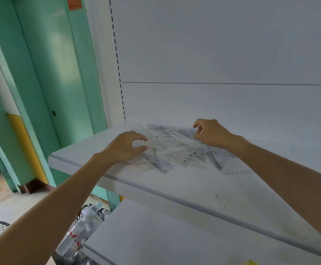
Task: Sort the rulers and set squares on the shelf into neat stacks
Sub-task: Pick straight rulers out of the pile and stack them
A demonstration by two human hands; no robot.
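Pile: the pile (175, 153) of clear rulers and set squares lies jumbled at mid-frame on the shelf (194, 188), with no stacks formed yet.
Left hand: my left hand (125, 148) has thumb and forefinger curled in a C at the pile's left edge. I cannot tell whether they hold a piece.
Right hand: my right hand (213, 134) pinches the end of a ruler (182, 139) lying on top, at the pile's upper right.
Risk, drag: pieces overlap, so lifting the ruler could pull neighbours along and scatter them.
Risk, fall: the left side of the pile sits near the shelf's left end, and a nudge there could tip pieces toward the bottles (87, 220) at lower left.
Risk, misgrip: the plastic is transparent on white, so I may take two pieces for one.
Risk, slip: thin slick edges could slide out of a light pinch.
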